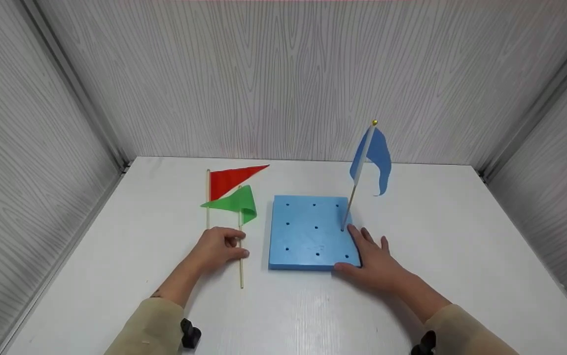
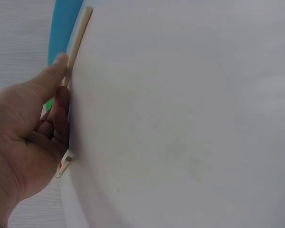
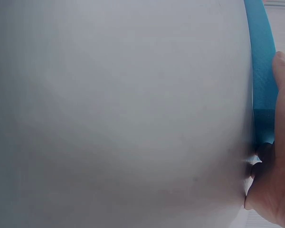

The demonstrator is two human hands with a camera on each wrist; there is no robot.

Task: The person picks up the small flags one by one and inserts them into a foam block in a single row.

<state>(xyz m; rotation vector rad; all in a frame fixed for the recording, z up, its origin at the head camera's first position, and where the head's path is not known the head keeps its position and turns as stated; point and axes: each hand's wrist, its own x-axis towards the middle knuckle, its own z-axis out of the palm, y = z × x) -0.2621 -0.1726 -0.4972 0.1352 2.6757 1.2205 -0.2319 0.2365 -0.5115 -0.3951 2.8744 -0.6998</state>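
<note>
In the head view, my left hand (image 1: 217,250) pinches the wooden stick of a green flag (image 1: 236,201), its thumb and fingers at the stick's middle. The thumb against that stick (image 2: 79,40) shows in the left wrist view too. A red flag (image 1: 227,181) lies just behind, its stick's lower part hidden by this hand. My right hand (image 1: 374,266) rests with spread fingers against the near right corner of a blue board (image 1: 303,239) with several holes. From a hole by the board's right edge rises a blue flag (image 1: 379,153), tilted slightly right.
The white table (image 1: 283,315) ends at a grey wood-grain back wall (image 1: 264,79). Side panels (image 1: 32,172) stand left and right. The green flag's cloth overlaps the red flag's stick, left of the board.
</note>
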